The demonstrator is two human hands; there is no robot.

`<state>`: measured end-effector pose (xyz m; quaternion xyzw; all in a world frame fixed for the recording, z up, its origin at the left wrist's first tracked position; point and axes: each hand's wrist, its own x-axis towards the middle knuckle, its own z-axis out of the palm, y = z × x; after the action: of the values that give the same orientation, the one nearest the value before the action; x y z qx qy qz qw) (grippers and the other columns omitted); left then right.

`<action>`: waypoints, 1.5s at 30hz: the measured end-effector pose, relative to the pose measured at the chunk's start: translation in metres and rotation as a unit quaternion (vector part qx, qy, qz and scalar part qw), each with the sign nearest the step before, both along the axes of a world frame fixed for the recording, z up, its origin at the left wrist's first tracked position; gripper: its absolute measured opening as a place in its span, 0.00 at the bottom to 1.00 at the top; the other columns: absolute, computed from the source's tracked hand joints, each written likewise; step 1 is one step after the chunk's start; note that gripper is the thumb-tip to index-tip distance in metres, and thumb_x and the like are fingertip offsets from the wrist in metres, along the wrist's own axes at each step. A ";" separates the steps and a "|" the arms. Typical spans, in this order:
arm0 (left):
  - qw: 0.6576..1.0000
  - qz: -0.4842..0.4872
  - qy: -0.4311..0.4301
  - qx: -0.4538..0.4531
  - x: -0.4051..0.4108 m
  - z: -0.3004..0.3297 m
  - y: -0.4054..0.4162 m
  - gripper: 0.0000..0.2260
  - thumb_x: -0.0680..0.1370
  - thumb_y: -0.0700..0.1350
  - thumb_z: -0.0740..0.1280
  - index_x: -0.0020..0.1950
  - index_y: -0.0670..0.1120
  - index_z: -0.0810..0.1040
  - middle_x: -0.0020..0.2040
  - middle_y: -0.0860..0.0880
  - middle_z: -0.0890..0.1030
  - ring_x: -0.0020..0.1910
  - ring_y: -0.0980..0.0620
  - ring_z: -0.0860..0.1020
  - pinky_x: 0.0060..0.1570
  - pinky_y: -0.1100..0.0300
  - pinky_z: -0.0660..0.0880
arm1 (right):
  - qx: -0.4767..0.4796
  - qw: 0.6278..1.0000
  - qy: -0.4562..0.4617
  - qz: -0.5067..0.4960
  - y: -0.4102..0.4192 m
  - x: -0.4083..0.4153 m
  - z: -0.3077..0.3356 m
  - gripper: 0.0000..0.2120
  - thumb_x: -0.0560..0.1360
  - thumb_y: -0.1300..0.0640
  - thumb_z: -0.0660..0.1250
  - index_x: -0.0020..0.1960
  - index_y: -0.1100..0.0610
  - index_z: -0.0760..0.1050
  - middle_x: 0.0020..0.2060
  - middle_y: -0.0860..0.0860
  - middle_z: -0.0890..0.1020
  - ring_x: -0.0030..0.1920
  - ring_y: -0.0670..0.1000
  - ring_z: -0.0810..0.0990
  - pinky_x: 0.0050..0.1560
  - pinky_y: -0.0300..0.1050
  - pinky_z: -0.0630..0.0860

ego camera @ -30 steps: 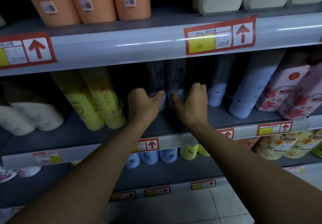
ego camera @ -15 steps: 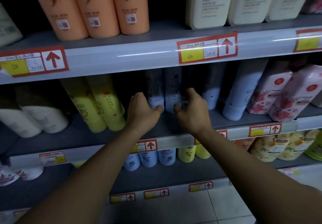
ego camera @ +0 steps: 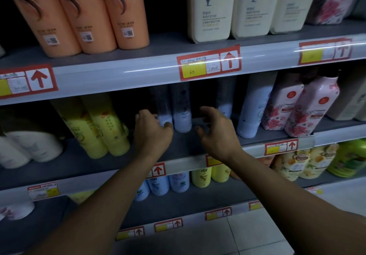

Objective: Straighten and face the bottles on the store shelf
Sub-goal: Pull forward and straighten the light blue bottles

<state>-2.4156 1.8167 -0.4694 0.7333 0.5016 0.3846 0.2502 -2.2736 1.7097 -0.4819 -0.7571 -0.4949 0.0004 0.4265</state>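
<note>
Two slim pale bottles with dark upper halves stand side by side, deep on the middle shelf (ego camera: 79, 161). My left hand (ego camera: 152, 135) grips the base of the left slim bottle (ego camera: 161, 106), fingers on its left side and thumb at its front. The right slim bottle (ego camera: 182, 114) stands free beside it. My right hand (ego camera: 217, 133) hovers just right of that bottle with fingers spread and loosely bent, holding nothing. A third slim bottle (ego camera: 225, 98) stands partly hidden behind my right hand.
Yellow bottles (ego camera: 103, 133) lean at the left, white ones (ego camera: 29, 147) beyond them. A pale blue bottle (ego camera: 255, 106) and pink floral bottles (ego camera: 309, 112) stand right. The shelf above carries orange bottles (ego camera: 79, 17) and cream bottles (ego camera: 213, 7). Lower shelves hold more bottles.
My right hand has come off the right slim bottle and drawn back to the right, fingers spread. My left hand stays on the left slim bottle. The view has tilted upward.
</note>
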 end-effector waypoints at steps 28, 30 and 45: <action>0.994 -0.101 -0.009 -0.039 0.144 -0.023 -0.038 0.18 0.74 0.54 0.74 0.48 0.42 0.73 0.50 0.42 0.78 0.51 0.42 0.78 0.41 0.56 0.67 | 0.102 0.954 0.094 -0.266 -0.039 0.068 -0.004 0.34 0.67 0.50 0.76 0.68 0.61 0.67 0.60 0.57 0.75 0.63 0.59 0.75 0.63 0.59 0.75; 0.994 -0.096 -0.012 -0.057 0.149 -0.022 -0.035 0.17 0.74 0.54 0.75 0.43 0.44 0.72 0.43 0.46 0.76 0.43 0.46 0.77 0.36 0.58 0.65 | 0.091 0.955 0.117 -0.257 -0.036 0.069 -0.005 0.34 0.67 0.48 0.75 0.68 0.58 0.67 0.59 0.54 0.77 0.62 0.57 0.79 0.59 0.59 0.79; 0.981 -0.141 -0.086 -0.106 0.157 -0.026 -0.022 0.17 0.69 0.56 0.80 0.39 0.43 0.83 0.35 0.48 0.84 0.33 0.52 0.82 0.28 0.61 0.74 | 0.044 0.958 0.153 -0.238 -0.030 0.072 0.001 0.31 0.66 0.47 0.72 0.65 0.52 0.64 0.55 0.52 0.80 0.54 0.57 0.82 0.52 0.58 0.82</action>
<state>-2.2585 1.7943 -0.4956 0.7298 0.4080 0.3521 0.4206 -2.2019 1.6796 -0.4804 -0.8246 -0.2283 -0.0070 0.5175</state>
